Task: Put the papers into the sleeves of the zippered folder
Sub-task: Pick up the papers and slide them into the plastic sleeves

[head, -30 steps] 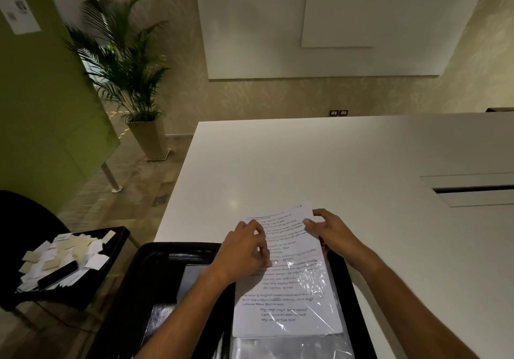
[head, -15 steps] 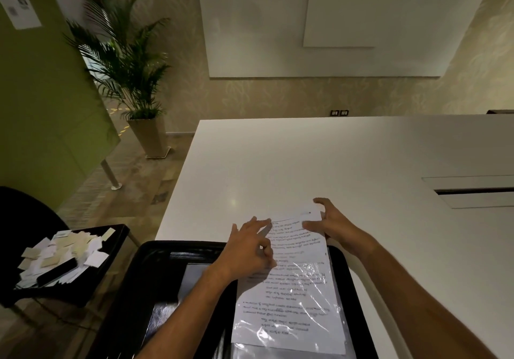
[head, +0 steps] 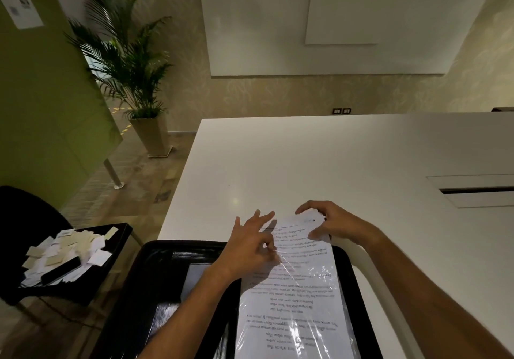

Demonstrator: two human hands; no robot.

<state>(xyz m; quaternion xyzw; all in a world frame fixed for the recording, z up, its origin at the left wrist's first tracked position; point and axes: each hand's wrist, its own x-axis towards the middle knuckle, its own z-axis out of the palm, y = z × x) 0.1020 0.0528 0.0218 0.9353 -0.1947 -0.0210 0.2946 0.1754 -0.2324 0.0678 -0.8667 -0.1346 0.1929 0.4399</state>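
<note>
Right hand (head: 338,224) pinches printed sheet (head: 294,297) top to feed it; left hand (head: 250,244), fingers spread, seemingly pins clear sleeve (head: 324,272) open on zippered folder (head: 155,283)

Both forearms reach forward from the bottom edge. The left hand (head: 251,250) lies palm down with fingers spread, thumb and forefinger pinched together. The right hand (head: 331,225) arches beside it, curled fingers and thumb closed on a sheet's top corner.
</note>
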